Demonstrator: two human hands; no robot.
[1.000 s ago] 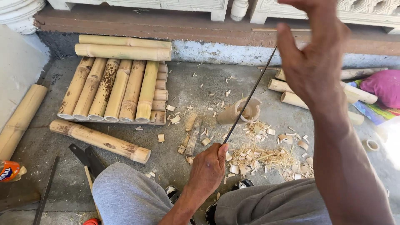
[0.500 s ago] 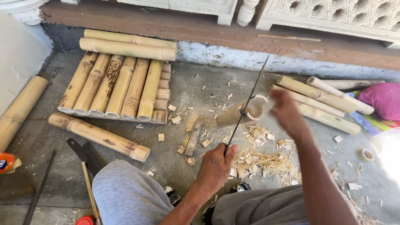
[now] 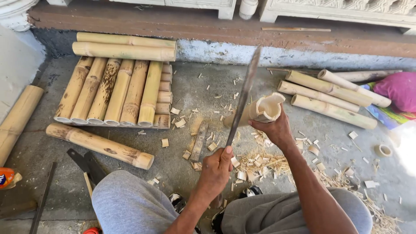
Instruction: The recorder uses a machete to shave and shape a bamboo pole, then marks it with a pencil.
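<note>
Gripping blade and bamboo together

Left of the bamboo piece (image 3: 264, 109) lies a stacked row of bamboo poles (image 3: 115, 89). The left hand (image 3: 215, 170) has its fingers wrapped tight round the long blade (image 3: 243, 97) — raised upright just beside the piece. The right hand (image 3: 274, 128), empty and in mid-air a moment ago, now clasps the piece from below, fingers curled — more poles (image 3: 329, 97) lie to its right.

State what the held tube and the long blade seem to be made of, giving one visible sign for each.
Tube in the right hand: bamboo, pale, matte, hollow cut end. Blade in the left hand: likely metal, thin, grey, dull sheen.
</note>
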